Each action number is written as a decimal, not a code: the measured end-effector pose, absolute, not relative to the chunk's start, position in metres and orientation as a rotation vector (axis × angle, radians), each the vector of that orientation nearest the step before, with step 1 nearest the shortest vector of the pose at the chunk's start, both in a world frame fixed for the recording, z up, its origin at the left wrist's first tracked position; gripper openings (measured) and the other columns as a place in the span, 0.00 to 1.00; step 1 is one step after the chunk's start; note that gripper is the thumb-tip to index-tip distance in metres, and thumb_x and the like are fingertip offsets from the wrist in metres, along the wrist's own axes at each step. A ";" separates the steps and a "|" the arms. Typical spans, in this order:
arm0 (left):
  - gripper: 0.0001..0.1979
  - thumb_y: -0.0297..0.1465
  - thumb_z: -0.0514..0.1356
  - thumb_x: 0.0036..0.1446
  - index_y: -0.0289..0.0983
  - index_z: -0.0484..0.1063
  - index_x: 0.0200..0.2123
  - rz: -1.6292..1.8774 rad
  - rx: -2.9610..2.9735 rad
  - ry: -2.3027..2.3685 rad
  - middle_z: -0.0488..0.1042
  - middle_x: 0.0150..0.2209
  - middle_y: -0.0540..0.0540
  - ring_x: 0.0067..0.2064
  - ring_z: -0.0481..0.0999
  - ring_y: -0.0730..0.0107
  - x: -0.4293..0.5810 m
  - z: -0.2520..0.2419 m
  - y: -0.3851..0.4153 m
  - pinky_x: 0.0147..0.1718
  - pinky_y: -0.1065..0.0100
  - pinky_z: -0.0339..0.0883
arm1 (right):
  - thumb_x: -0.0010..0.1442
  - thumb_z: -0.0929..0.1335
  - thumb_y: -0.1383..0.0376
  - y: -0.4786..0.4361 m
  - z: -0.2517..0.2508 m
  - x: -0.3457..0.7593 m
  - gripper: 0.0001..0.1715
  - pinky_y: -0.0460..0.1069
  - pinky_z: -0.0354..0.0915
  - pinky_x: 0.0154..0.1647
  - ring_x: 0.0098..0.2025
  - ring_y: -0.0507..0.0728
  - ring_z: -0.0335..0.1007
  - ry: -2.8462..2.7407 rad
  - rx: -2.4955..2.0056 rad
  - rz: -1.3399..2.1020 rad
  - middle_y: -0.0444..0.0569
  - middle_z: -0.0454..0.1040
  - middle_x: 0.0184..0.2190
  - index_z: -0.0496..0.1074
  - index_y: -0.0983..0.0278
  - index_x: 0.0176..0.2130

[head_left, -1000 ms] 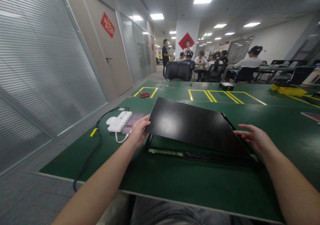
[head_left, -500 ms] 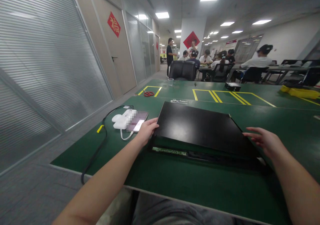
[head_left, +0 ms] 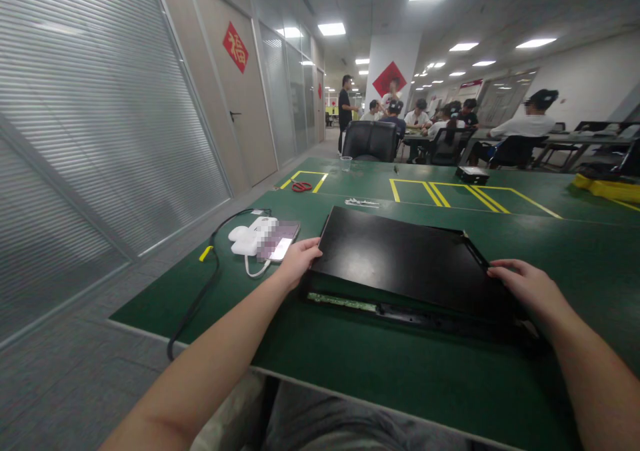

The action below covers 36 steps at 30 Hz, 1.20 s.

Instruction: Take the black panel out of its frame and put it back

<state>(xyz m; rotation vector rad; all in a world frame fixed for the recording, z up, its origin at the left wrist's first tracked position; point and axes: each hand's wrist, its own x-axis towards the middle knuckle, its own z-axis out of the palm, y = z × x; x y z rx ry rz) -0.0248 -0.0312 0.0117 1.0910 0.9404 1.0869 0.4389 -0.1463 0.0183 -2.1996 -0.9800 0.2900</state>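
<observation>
A large black screen panel (head_left: 395, 254) lies tilted over the green table, its near edge raised above a dark frame (head_left: 425, 319). A narrow green circuit board (head_left: 345, 301) shows along the frame's near left part. My left hand (head_left: 301, 262) is closed on the panel's left edge, thumb on top. On the opposite side, my right hand (head_left: 527, 287) pinches the panel's right edge between thumb and fingers. Along the far right side a gap shows between the panel and a dark rim. The undersides of both grips are hidden.
Left of the panel lie a phone (head_left: 285, 241), a white device (head_left: 253, 235) with a cable, and a black cord (head_left: 210, 284). Beyond are calipers (head_left: 362, 203), red scissors (head_left: 301, 187), a clear cup (head_left: 346, 163) and a black box (head_left: 472, 175). Several people sit farther back.
My right hand has closed from spread fingers onto the panel's right edge. The panel has shifted slightly, and a gap now shows at its far right side. My left hand keeps its hold.
</observation>
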 end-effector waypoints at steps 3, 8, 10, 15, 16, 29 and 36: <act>0.24 0.26 0.68 0.40 0.37 0.83 0.45 1.085 1.092 0.926 0.82 0.29 0.47 0.32 0.80 0.61 -0.025 0.011 -0.031 0.32 0.65 0.72 | 0.47 0.72 0.55 -0.145 0.021 0.437 0.11 0.54 0.66 0.36 0.35 0.63 0.74 -1.045 -2.343 0.209 0.49 0.78 0.29 0.79 0.56 0.32; 0.23 0.25 0.70 0.40 0.35 0.81 0.45 1.051 1.039 0.903 0.82 0.32 0.44 0.34 0.81 0.62 -0.025 0.011 -0.031 0.36 0.65 0.73 | 0.49 0.71 0.56 -0.145 0.021 0.436 0.09 0.55 0.68 0.38 0.36 0.62 0.76 -1.112 -2.353 0.172 0.49 0.79 0.30 0.78 0.56 0.31; 0.24 0.26 0.72 0.40 0.34 0.80 0.46 1.041 1.011 0.916 0.83 0.34 0.43 0.37 0.81 0.61 -0.026 0.011 -0.030 0.39 0.63 0.74 | 0.50 0.71 0.56 -0.146 0.021 0.437 0.09 0.54 0.68 0.39 0.36 0.62 0.76 -1.119 -2.360 0.178 0.49 0.79 0.31 0.79 0.56 0.32; 0.28 0.28 0.75 0.41 0.35 0.78 0.50 1.026 1.004 0.902 0.82 0.35 0.44 0.39 0.81 0.61 -0.029 0.007 -0.026 0.41 0.62 0.74 | 0.50 0.71 0.57 -0.146 0.020 0.439 0.10 0.54 0.68 0.41 0.38 0.62 0.76 -1.129 -2.389 0.202 0.49 0.80 0.33 0.80 0.56 0.33; 0.29 0.27 0.76 0.41 0.35 0.78 0.50 1.022 1.012 0.897 0.81 0.34 0.45 0.38 0.81 0.62 -0.030 0.006 -0.025 0.41 0.63 0.74 | 0.50 0.71 0.57 -0.146 0.020 0.439 0.09 0.54 0.68 0.41 0.39 0.62 0.76 -1.132 -2.391 0.202 0.49 0.80 0.33 0.80 0.56 0.33; 0.24 0.28 0.75 0.40 0.36 0.82 0.45 1.084 1.094 0.856 0.82 0.39 0.43 0.43 0.80 0.57 -0.028 0.014 -0.030 0.47 0.59 0.71 | 0.50 0.70 0.58 -0.146 0.020 0.437 0.09 0.54 0.68 0.43 0.40 0.62 0.75 -1.127 -2.343 0.208 0.48 0.81 0.34 0.80 0.56 0.31; 0.18 0.25 0.74 0.35 0.37 0.83 0.35 1.197 1.284 1.087 0.78 0.51 0.39 0.60 0.71 0.48 -0.029 0.018 -0.033 0.62 0.54 0.60 | 0.51 0.70 0.59 -0.149 0.026 0.429 0.08 0.52 0.68 0.40 0.39 0.61 0.75 -1.081 -2.365 0.210 0.49 0.81 0.35 0.80 0.57 0.31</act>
